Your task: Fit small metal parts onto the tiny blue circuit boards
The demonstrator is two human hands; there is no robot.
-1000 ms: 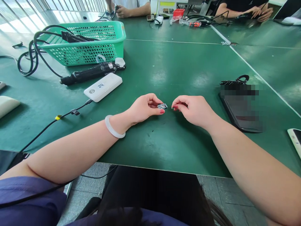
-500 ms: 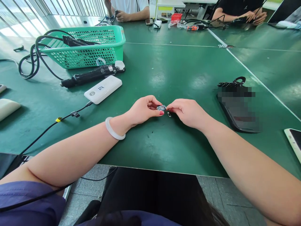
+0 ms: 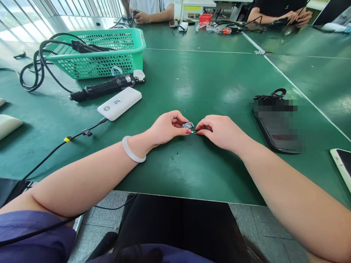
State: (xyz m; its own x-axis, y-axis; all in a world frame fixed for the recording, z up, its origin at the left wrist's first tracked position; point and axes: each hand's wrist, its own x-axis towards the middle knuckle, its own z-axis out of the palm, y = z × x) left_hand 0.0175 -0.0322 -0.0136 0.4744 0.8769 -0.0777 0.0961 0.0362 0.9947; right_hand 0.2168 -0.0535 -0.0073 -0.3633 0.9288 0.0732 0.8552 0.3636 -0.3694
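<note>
My left hand (image 3: 171,126), with a pale bangle on its wrist, is closed in a pinch on a small dark piece with white markings (image 3: 188,125). Just to its right, my right hand (image 3: 218,129) has its thumb and fingertips at a tiny light-coloured metallic piece (image 3: 193,132). This piece spans the small gap between the two hands, close to my left thumb. Both pieces are too small to name exactly, and part of each is covered by fingers. My hands are low over the green table (image 3: 178,171).
A green basket (image 3: 95,65), a black cylindrical device (image 3: 102,88) and a white power bank (image 3: 120,103) with a black cable (image 3: 52,155) are at left. To the right lie a black phone case (image 3: 276,128) and a phone (image 3: 342,164). Two people sit across the table.
The tiny metallic piece lay on the table below my right fingers; now my right thumb and fingertips have it, nearer my left thumb. My left hand has stayed in place.
</note>
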